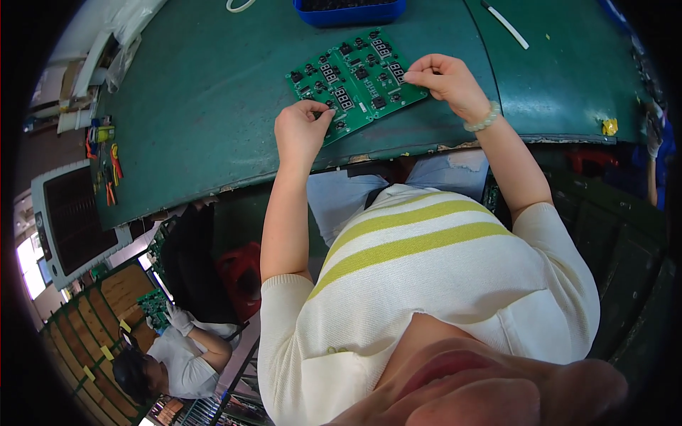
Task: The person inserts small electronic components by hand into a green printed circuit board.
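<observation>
A flat green circuit-board panel with dark display modules and small black parts lies on the dark green counter, near its front edge. The bare left hand is at its near-left side, thumb and index finger drawn together; the bare right hand has its fingers pinched beside a display at the right. Whether either grips the panel or a tiny part, I cannot tell.

The step in hand looks like close two-handed handling of the panel; any shift from this pose would seem to call for both hands moving evenly, clear of the raised parts.

A blue plastic tray with dark contents stands just beyond the panel and limits movement that way. A slim white stick lies farther right; colourful-handled hand tools sit well apart, at left.
</observation>
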### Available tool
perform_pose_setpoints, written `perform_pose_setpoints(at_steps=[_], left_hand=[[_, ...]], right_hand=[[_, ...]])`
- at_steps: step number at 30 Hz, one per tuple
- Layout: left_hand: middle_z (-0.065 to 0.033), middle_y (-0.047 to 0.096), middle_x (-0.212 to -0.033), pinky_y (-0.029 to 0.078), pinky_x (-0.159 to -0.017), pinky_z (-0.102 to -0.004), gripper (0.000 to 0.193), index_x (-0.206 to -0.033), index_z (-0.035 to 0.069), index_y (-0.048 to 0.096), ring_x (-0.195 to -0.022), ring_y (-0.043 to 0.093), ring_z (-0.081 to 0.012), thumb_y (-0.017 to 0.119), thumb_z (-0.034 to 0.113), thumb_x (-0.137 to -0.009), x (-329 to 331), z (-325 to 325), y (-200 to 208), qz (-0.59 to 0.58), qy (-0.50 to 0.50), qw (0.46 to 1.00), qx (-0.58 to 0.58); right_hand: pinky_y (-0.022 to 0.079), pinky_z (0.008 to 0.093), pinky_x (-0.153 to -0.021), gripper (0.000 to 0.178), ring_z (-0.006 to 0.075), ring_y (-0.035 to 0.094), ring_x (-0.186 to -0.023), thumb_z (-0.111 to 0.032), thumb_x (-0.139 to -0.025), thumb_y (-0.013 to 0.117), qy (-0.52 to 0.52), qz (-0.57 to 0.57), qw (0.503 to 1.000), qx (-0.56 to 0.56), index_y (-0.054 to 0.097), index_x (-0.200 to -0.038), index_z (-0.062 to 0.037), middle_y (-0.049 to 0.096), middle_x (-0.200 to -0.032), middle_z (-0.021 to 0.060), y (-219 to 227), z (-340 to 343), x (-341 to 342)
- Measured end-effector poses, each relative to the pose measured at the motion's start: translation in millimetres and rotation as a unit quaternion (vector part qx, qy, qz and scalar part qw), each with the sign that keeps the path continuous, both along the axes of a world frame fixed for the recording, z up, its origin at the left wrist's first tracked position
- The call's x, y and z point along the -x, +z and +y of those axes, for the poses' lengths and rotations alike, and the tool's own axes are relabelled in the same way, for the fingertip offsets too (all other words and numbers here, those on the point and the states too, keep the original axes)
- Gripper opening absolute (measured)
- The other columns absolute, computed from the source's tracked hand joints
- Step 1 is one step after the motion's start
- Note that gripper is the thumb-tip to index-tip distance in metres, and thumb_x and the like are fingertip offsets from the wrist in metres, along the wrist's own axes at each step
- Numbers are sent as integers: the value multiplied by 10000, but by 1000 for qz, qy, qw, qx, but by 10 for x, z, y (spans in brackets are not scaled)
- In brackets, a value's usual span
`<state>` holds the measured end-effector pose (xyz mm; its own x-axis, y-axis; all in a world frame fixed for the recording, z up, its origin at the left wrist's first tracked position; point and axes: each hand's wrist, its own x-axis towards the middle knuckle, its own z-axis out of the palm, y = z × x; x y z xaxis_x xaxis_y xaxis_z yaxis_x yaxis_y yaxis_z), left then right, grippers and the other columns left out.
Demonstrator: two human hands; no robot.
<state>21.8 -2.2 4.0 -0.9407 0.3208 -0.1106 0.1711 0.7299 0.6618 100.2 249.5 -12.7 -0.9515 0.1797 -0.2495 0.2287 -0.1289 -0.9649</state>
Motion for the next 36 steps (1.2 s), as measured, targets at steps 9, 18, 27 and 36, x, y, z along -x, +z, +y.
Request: perform_pose_setpoints(at_steps=[9, 18, 27, 36], left_hand=[[-114, 614, -613, 460, -545, -347, 155, -753, 47, 686, -567, 594, -256, 701, 184, -683, 46, 86, 60, 55, -62, 994, 70], [-98, 554, -537, 394, -476, -302, 161, -735, -1, 665, -465, 490, -167, 720, 131, -661, 40, -50, -29, 86, -73, 993, 39], [-3, 469, -486, 315, -424, -246, 147, -711, -46, 644, -445, 373, -66, 730, 62, -660, 52, -72, -191, 41, -23, 997, -55], [26, 435, -493, 264, -416, -224, 135, -714, -51, 637, -453, 327, -48, 727, 41, -676, 35, -51, -227, 13, -6, 997, -82]], right_hand=[[490, 355, -587, 73, 247, 603, -690, -155, -674, 639, 179, 241, 681, -668, 627, -675, -83, 570, -677, 66, 133, -112, 284], [508, 378, -531, 91, 272, 639, -659, -127, -636, 584, 285, 211, 604, -713, 652, -648, -67, 641, -672, 107, 380, -360, 448], [510, 411, -595, 150, 296, 634, -740, -183, -673, 659, 305, 186, 621, -698, 661, -734, -46, 654, -741, 110, 358, -267, 525], [502, 403, -569, 138, 301, 625, -698, -144, -624, 669, 302, 158, 695, -633, 645, -678, -19, 638, -695, 133, 394, -215, 506]])
